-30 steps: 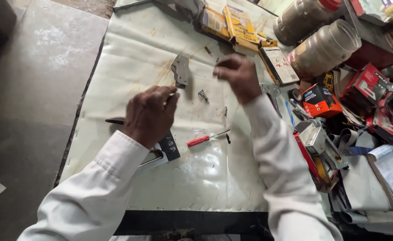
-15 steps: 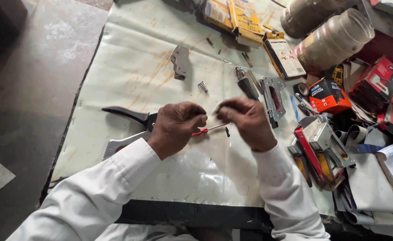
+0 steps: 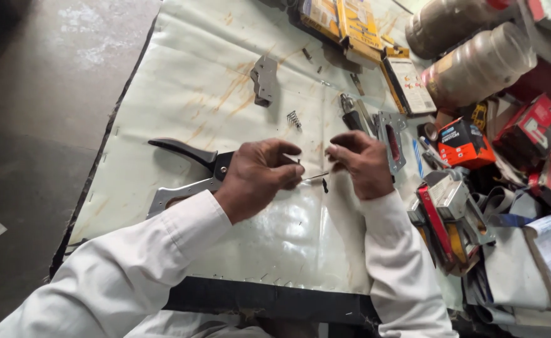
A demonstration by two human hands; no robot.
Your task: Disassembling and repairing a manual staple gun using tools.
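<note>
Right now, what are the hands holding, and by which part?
The left hand pinches a thin metal rod by its left end. The right hand is curled beside its other end; whether it grips anything cannot be told.

Two hands (image 3: pixel 260 172), one spring (image 3: pixel 294 119), two jars (image 3: pixel 479 62).

Both arms in long white sleeves, loose woven cloth w/ creases, cuffs ending at wrists. Left hand (image 3: pixel 258 175) & right hand (image 3: pixel 363 164) bare: no gloves, rings or watch visible. Left sleeve bulkier, nearer cam.
</note>
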